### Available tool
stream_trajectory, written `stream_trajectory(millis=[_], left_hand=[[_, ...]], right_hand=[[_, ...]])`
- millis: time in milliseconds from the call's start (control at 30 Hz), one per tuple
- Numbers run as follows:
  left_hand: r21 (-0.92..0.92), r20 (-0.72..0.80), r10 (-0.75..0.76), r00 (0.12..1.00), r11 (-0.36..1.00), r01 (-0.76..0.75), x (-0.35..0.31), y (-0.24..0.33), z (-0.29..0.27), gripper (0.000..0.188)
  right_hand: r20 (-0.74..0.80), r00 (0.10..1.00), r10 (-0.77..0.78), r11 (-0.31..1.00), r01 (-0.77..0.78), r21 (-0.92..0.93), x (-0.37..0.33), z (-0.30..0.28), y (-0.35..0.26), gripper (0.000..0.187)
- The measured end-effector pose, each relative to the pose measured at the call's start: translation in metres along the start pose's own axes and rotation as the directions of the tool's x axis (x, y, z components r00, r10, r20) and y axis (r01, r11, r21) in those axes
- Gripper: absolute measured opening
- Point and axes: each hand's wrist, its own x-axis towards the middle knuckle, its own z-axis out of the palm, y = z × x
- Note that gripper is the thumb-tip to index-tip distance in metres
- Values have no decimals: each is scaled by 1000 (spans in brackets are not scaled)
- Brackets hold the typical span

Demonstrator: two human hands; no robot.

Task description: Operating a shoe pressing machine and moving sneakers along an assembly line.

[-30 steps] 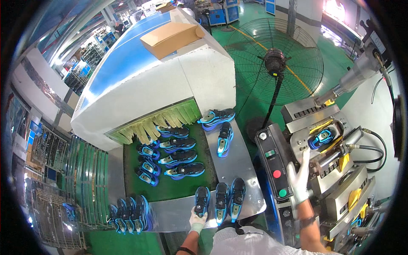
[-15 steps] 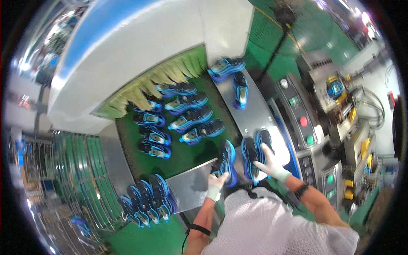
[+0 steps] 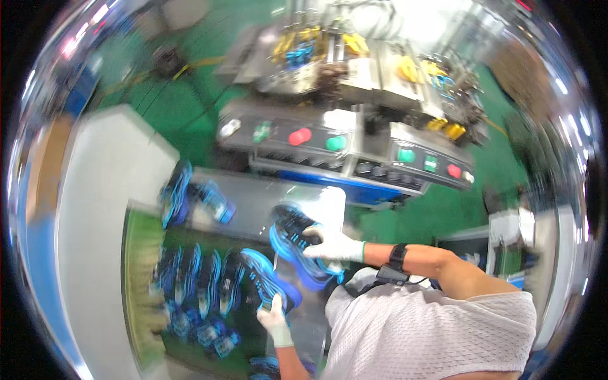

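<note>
At lower centre, the white-gloved left hand (image 3: 274,320) grips a black-and-blue sneaker (image 3: 263,271) slanting up-left, roughly parallel to the blue-soled black sneaker (image 3: 293,246) under the white-gloved right hand (image 3: 332,246), whose grip blur hides.

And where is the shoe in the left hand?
In the head view, this shoe is below and slightly left of centre, beside another shoe in the right hand.

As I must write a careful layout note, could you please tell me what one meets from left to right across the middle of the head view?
Brown cardboard box → green strip curtain → black-and-blue shoes beside it → left gloved hand → right gloved hand → black wristband.
</note>
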Motion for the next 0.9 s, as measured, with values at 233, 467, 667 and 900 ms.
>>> stream_trajectory(millis=[233, 467, 667, 900], left_hand=[[178, 558, 439, 704, 765, -619, 25, 38, 132, 35], [92, 980, 89, 179, 595, -798, -207, 100, 322, 22], [-342, 886, 8, -464, 687, -641, -422, 63, 444, 52], [-710, 670, 250, -699, 489, -506, -633, -45, 605, 71]], right_hand=[[-467, 884, -18, 970, 129, 207, -148, -77, 19, 80], [-905, 254, 342, 838, 353, 416, -389, -125, 126, 76], [-767, -508, 391, 912, 324, 251, -590, -108, 192, 70], [-440, -783, 439, 780, 90, 619, -726, -159, 265, 86]])
